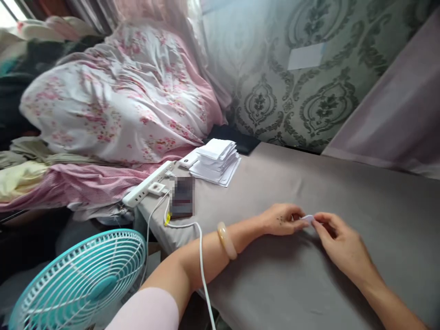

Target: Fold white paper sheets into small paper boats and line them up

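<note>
A small piece of white paper (308, 218) is pinched between my two hands, just above the grey-brown cloth surface (275, 279). My left hand (282, 219) comes in from the left and grips one side of the paper with thumb and fingers; a pale bangle (227, 241) sits on that forearm. From the right, my right hand (340, 236) holds the other side between thumb and index finger. Most of the paper is covered by the fingertips. Farther back stands an uneven stack of white papers (217, 161).
Left of the stack lie a white power strip (148, 184) and a dark phone-like object (183, 197), partly pixelated. A white cable (202, 256) hangs across my left arm. A turquoise fan (82, 279) stands at lower left. Behind are floral bedding (113, 101) and a patterned wall (261, 101).
</note>
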The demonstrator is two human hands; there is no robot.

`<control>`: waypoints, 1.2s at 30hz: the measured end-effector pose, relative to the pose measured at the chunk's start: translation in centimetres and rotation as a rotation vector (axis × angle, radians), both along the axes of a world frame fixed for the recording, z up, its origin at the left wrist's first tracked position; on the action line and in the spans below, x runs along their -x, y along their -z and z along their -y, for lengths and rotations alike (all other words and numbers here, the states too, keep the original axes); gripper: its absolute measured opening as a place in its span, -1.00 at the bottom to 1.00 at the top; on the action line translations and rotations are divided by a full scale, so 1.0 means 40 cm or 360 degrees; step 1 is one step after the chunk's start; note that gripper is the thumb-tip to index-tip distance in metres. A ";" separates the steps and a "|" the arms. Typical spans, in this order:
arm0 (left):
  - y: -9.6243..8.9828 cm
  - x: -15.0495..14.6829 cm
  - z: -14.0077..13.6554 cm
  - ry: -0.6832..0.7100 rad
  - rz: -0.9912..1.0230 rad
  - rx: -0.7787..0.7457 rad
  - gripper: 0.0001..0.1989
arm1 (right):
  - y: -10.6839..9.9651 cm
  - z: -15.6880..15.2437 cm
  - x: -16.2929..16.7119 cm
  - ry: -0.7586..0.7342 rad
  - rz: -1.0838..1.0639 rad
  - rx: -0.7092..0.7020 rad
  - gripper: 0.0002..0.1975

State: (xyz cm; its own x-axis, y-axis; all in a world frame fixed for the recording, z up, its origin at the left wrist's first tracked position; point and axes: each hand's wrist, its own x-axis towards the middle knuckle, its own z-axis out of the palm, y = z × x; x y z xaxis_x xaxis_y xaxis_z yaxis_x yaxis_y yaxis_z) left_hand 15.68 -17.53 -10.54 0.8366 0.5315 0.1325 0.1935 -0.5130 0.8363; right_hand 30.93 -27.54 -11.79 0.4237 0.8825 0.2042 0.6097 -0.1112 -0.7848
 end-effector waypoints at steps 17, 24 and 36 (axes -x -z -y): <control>-0.047 -0.013 0.077 -0.0058 0.0436 0.1044 -0.60 | -0.098 0.021 0.076 -0.0039 -0.0999 -0.0424 -0.62; -0.049 -0.009 0.078 -0.0152 0.0434 0.1165 -0.63 | -0.093 0.027 0.060 -0.0141 -0.0684 -0.0314 -0.57; -0.041 -0.019 0.084 -0.0310 0.0491 0.1082 -0.65 | -0.090 0.025 0.026 -0.0115 0.0263 -0.0063 -0.63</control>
State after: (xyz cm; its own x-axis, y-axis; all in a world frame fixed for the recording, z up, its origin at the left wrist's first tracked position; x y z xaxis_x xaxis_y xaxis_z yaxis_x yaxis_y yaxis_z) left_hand 16.45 -20.89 -8.88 0.6977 0.7136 -0.0640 -0.0654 0.1524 0.9862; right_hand 29.89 -28.54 -8.21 0.3174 0.8994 0.3006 0.7359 -0.0337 -0.6763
